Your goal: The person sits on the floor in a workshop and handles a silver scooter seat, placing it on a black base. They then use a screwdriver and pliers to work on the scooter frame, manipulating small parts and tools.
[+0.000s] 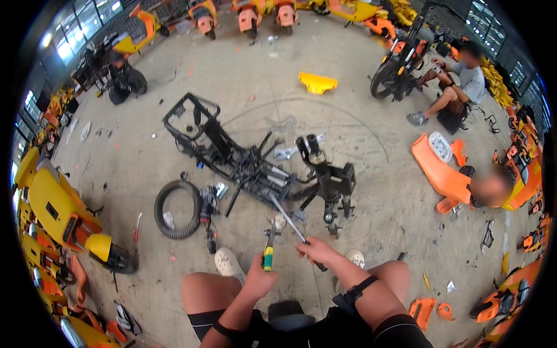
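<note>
In my left hand is a hammer with a green and yellow handle, its dark metal head pointing away from me. My right hand is closed round a long metal rod with a dark handle, possibly a pry bar. The rod slants forward and left, and its far tip meets the near side of a stripped black scooter frame lying on the floor. I cannot tell whether the tip is wedged in. The frame's steering head is at its right end.
A loose tire and a black and red power tool lie left of the frame. Farther off are a yellow panel and an orange body panel. A person sits by a dark scooter. Yellow scooters line the left.
</note>
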The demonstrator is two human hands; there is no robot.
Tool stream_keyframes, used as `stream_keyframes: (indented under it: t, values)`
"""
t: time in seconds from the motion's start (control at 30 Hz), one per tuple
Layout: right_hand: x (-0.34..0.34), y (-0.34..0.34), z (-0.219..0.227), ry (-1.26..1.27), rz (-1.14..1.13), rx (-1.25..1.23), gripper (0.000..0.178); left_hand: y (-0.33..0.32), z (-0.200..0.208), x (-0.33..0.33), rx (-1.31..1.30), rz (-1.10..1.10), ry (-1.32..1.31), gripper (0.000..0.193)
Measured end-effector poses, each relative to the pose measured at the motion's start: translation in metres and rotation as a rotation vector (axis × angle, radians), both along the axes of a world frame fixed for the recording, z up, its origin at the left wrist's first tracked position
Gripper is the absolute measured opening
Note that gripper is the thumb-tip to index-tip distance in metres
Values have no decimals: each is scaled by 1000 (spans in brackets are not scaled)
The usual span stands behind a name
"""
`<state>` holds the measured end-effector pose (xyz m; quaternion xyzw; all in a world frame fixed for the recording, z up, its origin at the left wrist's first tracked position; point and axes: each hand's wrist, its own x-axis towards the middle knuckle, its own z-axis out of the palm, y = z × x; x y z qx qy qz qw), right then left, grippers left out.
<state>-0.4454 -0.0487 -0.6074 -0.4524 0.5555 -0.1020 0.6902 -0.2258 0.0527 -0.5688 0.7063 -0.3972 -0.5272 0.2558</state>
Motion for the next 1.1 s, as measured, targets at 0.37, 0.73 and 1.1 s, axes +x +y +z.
stream_keyframes:
  t: [0.37,0.73,1.1]
  values:
    - [39,86,-218,436,247,-356,47,-33,-1,-5,-28,293,472,43]
    - [5,71,-233,185,-179,86,36,-62,-41,-6,85,397,400,49]
    - [18,41,-263,341,88,47,27,-101,-71,-6,79,225,173,67]
